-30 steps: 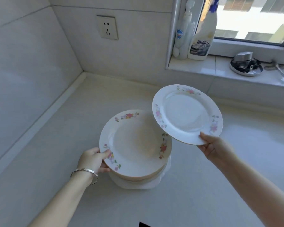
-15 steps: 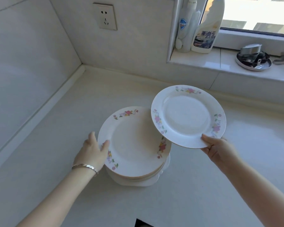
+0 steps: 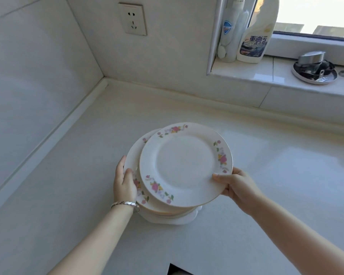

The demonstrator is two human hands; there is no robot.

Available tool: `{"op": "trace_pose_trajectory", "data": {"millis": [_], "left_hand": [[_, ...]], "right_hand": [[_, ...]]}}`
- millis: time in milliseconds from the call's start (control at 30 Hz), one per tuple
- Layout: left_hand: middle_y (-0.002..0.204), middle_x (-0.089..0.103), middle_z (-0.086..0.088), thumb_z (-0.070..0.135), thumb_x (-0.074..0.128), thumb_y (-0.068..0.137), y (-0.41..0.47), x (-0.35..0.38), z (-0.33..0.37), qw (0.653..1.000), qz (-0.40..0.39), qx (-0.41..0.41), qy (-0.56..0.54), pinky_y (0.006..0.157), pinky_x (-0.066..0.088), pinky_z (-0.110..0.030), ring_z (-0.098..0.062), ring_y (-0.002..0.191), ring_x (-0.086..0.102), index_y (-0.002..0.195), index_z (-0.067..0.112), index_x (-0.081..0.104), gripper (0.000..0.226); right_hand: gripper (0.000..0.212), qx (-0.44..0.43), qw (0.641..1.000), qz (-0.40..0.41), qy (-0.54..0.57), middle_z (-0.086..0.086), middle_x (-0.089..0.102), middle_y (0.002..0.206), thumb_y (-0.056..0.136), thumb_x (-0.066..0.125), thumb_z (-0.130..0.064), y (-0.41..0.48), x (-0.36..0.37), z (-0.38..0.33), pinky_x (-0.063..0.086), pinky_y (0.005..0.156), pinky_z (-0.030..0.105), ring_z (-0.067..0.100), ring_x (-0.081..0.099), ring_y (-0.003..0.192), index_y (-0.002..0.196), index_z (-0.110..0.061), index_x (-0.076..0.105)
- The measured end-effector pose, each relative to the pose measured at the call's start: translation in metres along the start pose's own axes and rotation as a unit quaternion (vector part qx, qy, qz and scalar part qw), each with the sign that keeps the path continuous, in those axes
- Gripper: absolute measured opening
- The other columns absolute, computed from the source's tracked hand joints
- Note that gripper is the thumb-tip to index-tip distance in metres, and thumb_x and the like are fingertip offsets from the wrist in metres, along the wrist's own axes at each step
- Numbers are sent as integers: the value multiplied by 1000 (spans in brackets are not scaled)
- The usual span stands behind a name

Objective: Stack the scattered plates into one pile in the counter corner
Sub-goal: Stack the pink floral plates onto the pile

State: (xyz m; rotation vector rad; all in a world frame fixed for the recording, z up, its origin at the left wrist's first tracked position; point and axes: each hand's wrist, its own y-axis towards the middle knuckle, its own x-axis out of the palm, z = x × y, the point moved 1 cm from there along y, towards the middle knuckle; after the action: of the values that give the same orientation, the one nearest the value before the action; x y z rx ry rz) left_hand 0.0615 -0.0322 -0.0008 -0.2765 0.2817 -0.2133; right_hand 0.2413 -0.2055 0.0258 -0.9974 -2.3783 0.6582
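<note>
A pile of white plates with pink flower rims (image 3: 134,155) stands on the pale counter (image 3: 266,175), some way out from the wall corner (image 3: 104,79). My right hand (image 3: 235,184) holds a flowered plate (image 3: 185,163) by its near right rim, lying flat over the pile and shifted slightly right. Whether it rests on the pile or hovers just above it I cannot tell. My left hand (image 3: 124,180), with a silver bracelet on the wrist, grips the pile's left rim. A thicker white dish (image 3: 173,219) sits at the bottom.
A wall socket (image 3: 132,18) is above the corner. On the window sill (image 3: 276,76) at the back right stand two cleaner bottles (image 3: 254,34) and a round metal dish of small parts (image 3: 314,71). A dark gap (image 3: 177,269) shows at the counter's near edge.
My right hand has swung the plate left and down from beside the pile to lie over it. My left hand stays at the pile's left rim. The view has tilted down.
</note>
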Motion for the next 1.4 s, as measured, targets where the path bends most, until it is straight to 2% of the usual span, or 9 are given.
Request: {"op": "trace_pose_trajectory", "data": {"millis": [100, 367, 467, 700, 833, 900, 1000, 1133, 1400], "left_hand": [[144, 47, 0, 9, 34, 96, 1, 0, -1, 1000, -3, -2, -9, 111, 36, -41, -20, 126, 49, 140, 22, 41, 46], [144, 46, 1, 9, 34, 96, 2, 0, -4, 1000, 2, 6, -26, 113, 34, -38, -18, 130, 45, 139, 21, 42, 46], [138, 48, 5, 14, 32, 99, -1, 0, -1, 999, 8, 2, -54, 107, 35, -28, -13, 124, 47, 137, 22, 45, 42], [137, 45, 8, 22, 34, 99, 1, -2, 4, 998, -22, -1, -52, 104, 31, -23, -8, 126, 42, 142, 19, 38, 43], [137, 48, 5, 20, 36, 98, 6, -4, -3, 998, -34, -4, -46, 110, 33, -32, -13, 126, 44, 140, 19, 41, 42], [138, 51, 0, 24, 37, 97, 7, -4, -3, 996, -53, -15, -69, 110, 35, -39, -20, 127, 48, 135, 19, 45, 40], [140, 50, -3, 30, 38, 97, 6, -5, -1, 986, -70, -42, -145, 109, 37, -42, -21, 127, 49, 140, 18, 41, 45], [140, 50, 3, 33, 35, 99, 5, -5, 1, 981, -76, -56, -168, 103, 41, -33, -17, 128, 48, 141, 23, 40, 44], [137, 41, 13, 23, 28, 101, 7, -6, -8, 995, -53, 17, -77, 116, 28, -36, -10, 136, 37, 144, 25, 32, 43]], "right_hand": [[18, -8, 999, 6, -47, 6, 70, 81, 83, 56, 8, -1, 2, -3, 59, 57, 25, 17, 68, 65, 87, -8, 62], [12, -46, 960, 49, -271, 6, 59, 57, 86, 56, -11, 0, 3, -6, 37, 35, 19, 12, 50, 33, 74, -13, 54], [14, -45, 929, 58, -364, 0, 54, 58, 84, 59, -23, 3, 7, -2, 35, 39, 18, 9, 47, 41, 73, -17, 54], [41, -41, 767, 87, -635, -6, 55, 67, 83, 44, -63, 6, 19, -8, 36, 53, 26, 19, 54, 71, 73, -23, 50], [55, -55, 930, 97, -351, 5, 62, 102, 87, 50, -51, 31, 26, -15, 45, 69, 29, 19, 56, 80, 126, -12, 44], [58, -56, 971, 66, -225, 2, 58, 98, 92, 47, -42, 42, 37, -16, 45, 67, 24, 13, 56, 76, 140, -13, 34], [50, -57, 983, 60, -162, -2, 59, 104, 96, 42, -39, 54, 47, -13, 47, 83, 27, 13, 60, 96, 142, -23, 37], [42, -84, 981, 62, -161, 5, 64, 116, 96, 43, -33, 56, 47, -4, 47, 85, 26, 11, 54, 85, 138, -28, 44], [39, -95, 987, 27, -130, 0, 61, 123, 97, 44, -24, 59, 39, 0, 45, 102, 39, 17, 58, 106, 136, -28, 45]]}}
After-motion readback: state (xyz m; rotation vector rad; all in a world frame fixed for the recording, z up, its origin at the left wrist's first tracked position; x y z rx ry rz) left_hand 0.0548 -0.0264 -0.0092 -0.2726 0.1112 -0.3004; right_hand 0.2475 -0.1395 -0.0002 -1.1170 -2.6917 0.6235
